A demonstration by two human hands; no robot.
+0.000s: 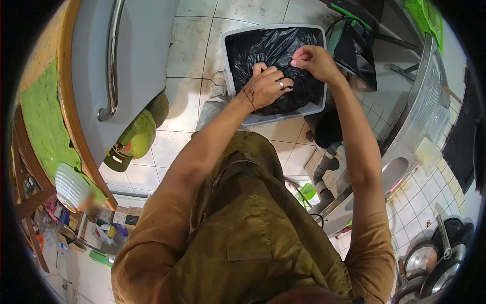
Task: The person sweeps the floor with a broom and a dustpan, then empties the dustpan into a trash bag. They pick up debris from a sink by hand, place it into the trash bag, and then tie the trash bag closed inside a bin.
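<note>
A light grey bin (283, 117) stands on the floor in front of me, with a crumpled black plastic bag (253, 46) inside it. My left hand (268, 87), with a ring on one finger, reaches over the bin and has its fingers curled into the bag. To its right, my right hand (316, 62) pinches at the bag with thumb and fingertips. Folds of plastic hide part of what the fingers grip.
To the left is a grey door with a metal handle (112, 61), and below it a green helmet (139, 136). A black dustpan-like thing (357, 53) is right of the bin. Further right are a metal sink (395, 172) and several pans (422, 256).
</note>
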